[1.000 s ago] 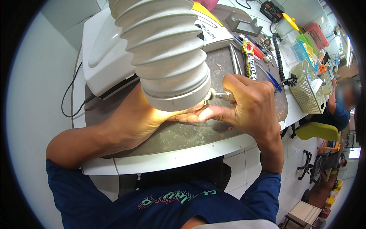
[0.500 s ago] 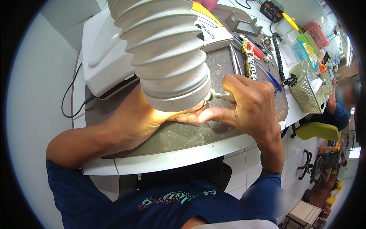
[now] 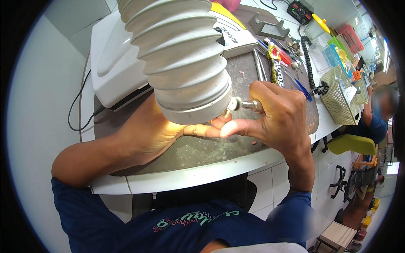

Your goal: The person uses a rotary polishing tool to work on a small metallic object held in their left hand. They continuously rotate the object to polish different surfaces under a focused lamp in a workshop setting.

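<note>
My left hand [image 3: 156, 135] is bent under a white ribbed suction hose [image 3: 179, 59], its fingers reaching rightward around a small piece that I cannot make out. My right hand [image 3: 278, 116] grips a metal rotary handpiece [image 3: 252, 105] with a pale round wheel tip [image 3: 235, 104] beside the hose's rim, just above the left fingertips. My right thumb rests against the left fingers. Both hands are over a grey, scuffed work mat [image 3: 206, 152] in bright light at the fingertips.
A white machine [image 3: 109, 63], a cardboard box [image 3: 240, 44], a grey stand [image 3: 270, 28], pens and tubes [image 3: 276, 63], a coiled cord [image 3: 311, 67], a mesh basket [image 3: 335, 97] and a control unit [image 3: 299, 12] surround my hands. A co-worker [image 3: 375, 118] sits at the right.
My left fingertips have shifted slightly, exposing more finger below the wheel tip. My right hand and handpiece have moved very slightly rightward.
</note>
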Demonstrator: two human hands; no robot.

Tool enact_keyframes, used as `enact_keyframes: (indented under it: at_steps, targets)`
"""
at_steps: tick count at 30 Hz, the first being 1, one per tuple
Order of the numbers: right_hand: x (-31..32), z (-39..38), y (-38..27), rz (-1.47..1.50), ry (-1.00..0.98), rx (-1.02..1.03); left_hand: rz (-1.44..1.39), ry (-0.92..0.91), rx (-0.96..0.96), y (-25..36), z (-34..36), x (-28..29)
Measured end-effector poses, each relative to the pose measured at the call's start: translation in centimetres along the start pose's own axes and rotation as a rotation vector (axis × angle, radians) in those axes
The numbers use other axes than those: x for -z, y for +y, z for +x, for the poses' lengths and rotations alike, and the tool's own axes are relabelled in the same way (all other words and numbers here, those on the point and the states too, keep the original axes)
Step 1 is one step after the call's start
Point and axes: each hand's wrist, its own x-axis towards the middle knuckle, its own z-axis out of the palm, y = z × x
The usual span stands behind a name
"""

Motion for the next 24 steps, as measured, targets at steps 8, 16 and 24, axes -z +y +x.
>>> enact_keyframes:
  at_steps: [8,16,24]
  targets:
    - [-0.1,0.2,-0.1,0.027,0.008,0.066,0.033,-0.001,-0.026,-0.8,0.1,0.7]
    - [-0.3,0.1,-0.1,0.006,0.013,0.075,0.05,-0.048,-0.011,-0.1,0.1,0.4]
    - [0.0,0.2,-0.2,0.035,-0.004,0.097,0.045,-0.031,-0.016,-0.2,0.2,0.1]
